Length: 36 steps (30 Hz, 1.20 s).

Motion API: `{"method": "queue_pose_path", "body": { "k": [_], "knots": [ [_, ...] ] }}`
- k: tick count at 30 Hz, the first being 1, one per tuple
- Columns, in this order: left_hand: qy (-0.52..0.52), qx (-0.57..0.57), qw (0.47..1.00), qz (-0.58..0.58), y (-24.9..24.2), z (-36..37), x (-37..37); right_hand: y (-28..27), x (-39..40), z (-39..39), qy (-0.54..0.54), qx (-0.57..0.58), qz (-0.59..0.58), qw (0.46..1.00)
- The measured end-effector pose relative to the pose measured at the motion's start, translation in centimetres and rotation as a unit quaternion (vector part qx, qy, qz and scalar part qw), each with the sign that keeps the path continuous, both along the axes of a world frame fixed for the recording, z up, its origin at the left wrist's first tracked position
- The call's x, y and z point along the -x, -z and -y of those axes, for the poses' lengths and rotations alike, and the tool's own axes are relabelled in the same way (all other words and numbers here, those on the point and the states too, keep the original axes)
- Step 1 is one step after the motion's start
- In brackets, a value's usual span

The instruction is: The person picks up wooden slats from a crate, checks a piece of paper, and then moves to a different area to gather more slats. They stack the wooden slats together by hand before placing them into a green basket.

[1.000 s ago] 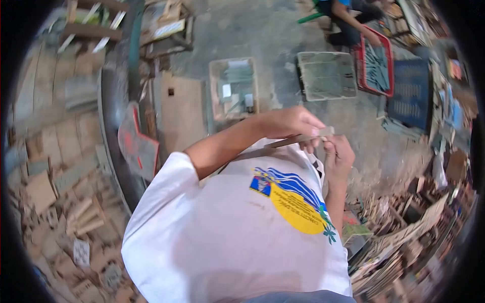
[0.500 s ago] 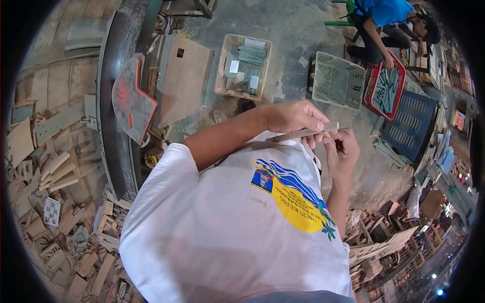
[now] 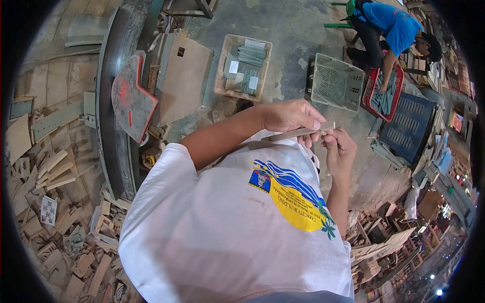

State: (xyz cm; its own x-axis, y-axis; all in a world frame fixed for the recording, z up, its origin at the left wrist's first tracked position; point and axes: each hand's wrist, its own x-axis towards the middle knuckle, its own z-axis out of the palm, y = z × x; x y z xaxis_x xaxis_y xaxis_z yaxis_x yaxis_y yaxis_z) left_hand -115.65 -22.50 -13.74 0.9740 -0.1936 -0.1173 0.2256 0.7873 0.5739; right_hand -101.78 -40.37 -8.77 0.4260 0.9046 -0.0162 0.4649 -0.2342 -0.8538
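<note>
A thin, flat wooden strip (image 3: 290, 135) lies across the front of my white shirt, one end pointing toward my right side. My left hand (image 3: 295, 117) is closed around it near that end, thumb on top. Close by, my right hand (image 3: 341, 147) is bent with thumb and fingertips pinched on a small pale sliver (image 3: 322, 133) beside the strip's end. Whether the sliver is joined to the strip cannot be made out.
A dark machine bed with a red-edged guard (image 3: 132, 98) stands left. Ahead are a crate of green-grey pieces (image 3: 219, 76), a pale crate (image 3: 337, 103) and a red basket (image 3: 373, 106), where a person in blue (image 3: 391, 25) reaches in. Wood scraps (image 3: 60, 169) lie left.
The strip and both hands have shifted slightly left, and the pale sliver shows more clearly at my right fingertips. The person in blue has leaned farther over the red basket.
</note>
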Motion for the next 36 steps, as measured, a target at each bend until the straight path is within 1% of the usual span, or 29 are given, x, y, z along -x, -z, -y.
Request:
{"method": "queue_pose_path", "body": {
  "k": [2,3,5,9,11,12,14,15,17,18,19,21,23,24,26,32,36],
  "knots": [
    [0.001,-0.001,1.000,-0.001,0.0,0.1,-0.1,-0.2,0.4,0.0,0.032,0.024,-0.078,0.996],
    [0.004,0.001,1.000,-0.005,0.1,0.1,-0.1,0.0,0.4,0.1,0.034,0.023,-0.077,0.996],
    [0.008,0.002,1.000,-0.008,0.2,0.1,-0.2,0.5,0.3,0.1,0.022,-0.031,-0.018,0.999],
    [0.010,0.031,0.999,-0.006,0.6,0.4,-0.3,0.4,0.2,0.8,0.015,0.003,-0.007,1.000],
    [0.010,0.034,0.999,-0.009,0.9,0.6,-0.4,0.2,0.4,0.8,0.033,0.039,-0.080,0.995],
    [0.014,0.034,0.999,-0.004,1.1,0.6,-0.5,0.4,0.5,0.8,0.033,0.039,-0.080,0.995],
    [0.017,0.031,0.999,0.001,1.4,0.7,-0.5,0.7,0.6,0.7,0.024,-0.030,-0.046,0.998],
    [0.019,0.044,0.999,0.004,1.4,0.8,-0.5,0.6,0.6,0.6,0.025,-0.030,-0.046,0.998],
    [0.023,0.058,0.998,0.007,1.5,0.9,-0.5,0.2,0.4,0.6,0.010,-0.017,0.003,1.000],
    [0.025,0.075,0.997,0.005,1.6,0.9,-0.5,0.3,0.4,0.8,0.011,-0.017,0.004,1.000],
    [0.026,0.094,0.995,0.003,1.6,0.9,-0.4,0.5,0.5,1.0,0.019,-0.003,-0.017,1.000],
    [0.025,0.086,0.996,-0.007,1.5,0.8,-0.3,0.6,0.6,1.1,0.028,0.010,-0.038,0.999],
    [0.024,0.078,0.997,-0.016,1.5,0.9,-0.2,0.6,0.8,1.0,0.044,0.021,-0.091,0.995],
    [0.022,0.079,0.997,-0.015,1.6,1.0,-0.2,0.6,0.9,0.8,0.045,0.020,-0.090,0.995],
    [0.023,0.078,0.997,-0.013,1.8,1.1,-0.2,0.7,1.0,0.5,0.038,-0.042,-0.025,0.998],
    [0.013,0.090,0.996,-0.025,2.3,1.0,0.0,1.6,0.4,1.1,0.017,0.008,0.000,1.000],
    [0.011,0.084,0.996,-0.029,2.1,0.8,0.0,0.6,1.0,0.4,0.046,-0.007,-0.021,0.999]
  ]
}}
